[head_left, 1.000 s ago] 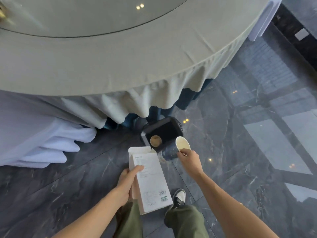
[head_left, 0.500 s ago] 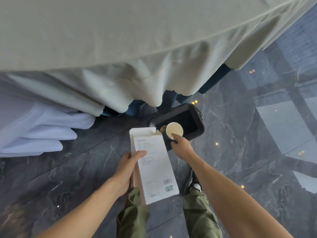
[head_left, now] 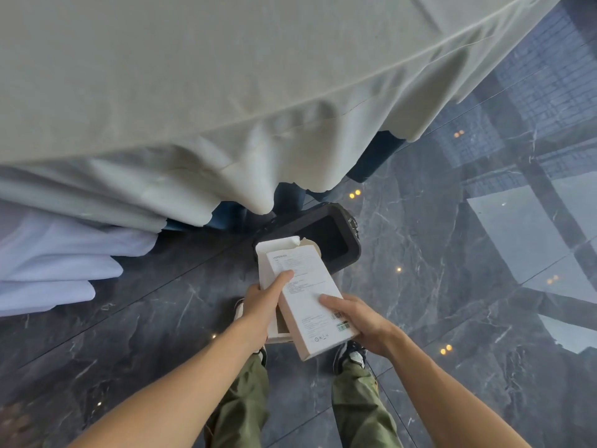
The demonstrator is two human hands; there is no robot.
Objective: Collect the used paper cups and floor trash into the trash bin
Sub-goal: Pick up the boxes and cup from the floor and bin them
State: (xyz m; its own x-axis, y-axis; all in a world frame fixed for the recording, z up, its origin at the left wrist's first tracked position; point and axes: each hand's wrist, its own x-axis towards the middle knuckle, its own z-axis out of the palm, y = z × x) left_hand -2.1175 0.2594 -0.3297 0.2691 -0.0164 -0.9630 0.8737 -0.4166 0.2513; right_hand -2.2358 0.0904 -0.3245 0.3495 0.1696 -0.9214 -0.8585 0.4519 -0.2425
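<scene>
A flat white cardboard box [head_left: 303,295] with small print and an open top flap is held over the floor in front of me. My left hand [head_left: 263,305] grips its left edge, thumb on the printed face. My right hand [head_left: 358,318] holds its lower right corner. Just beyond the box stands a black rectangular trash bin [head_left: 349,244] on the floor, its opening partly covered by the box's top end. No paper cup shows; the bin's inside looks dark.
A round table with a grey cloth [head_left: 226,92] overhangs the bin from the far side. A white-covered chair [head_left: 58,260] is at the left. The floor is dark polished marble [head_left: 452,286]. My shoes and green trousers are below the box.
The paper cup has left my right hand and is out of sight. That hand has come back and taken the box's lower right corner. The view has moved closer to the bin.
</scene>
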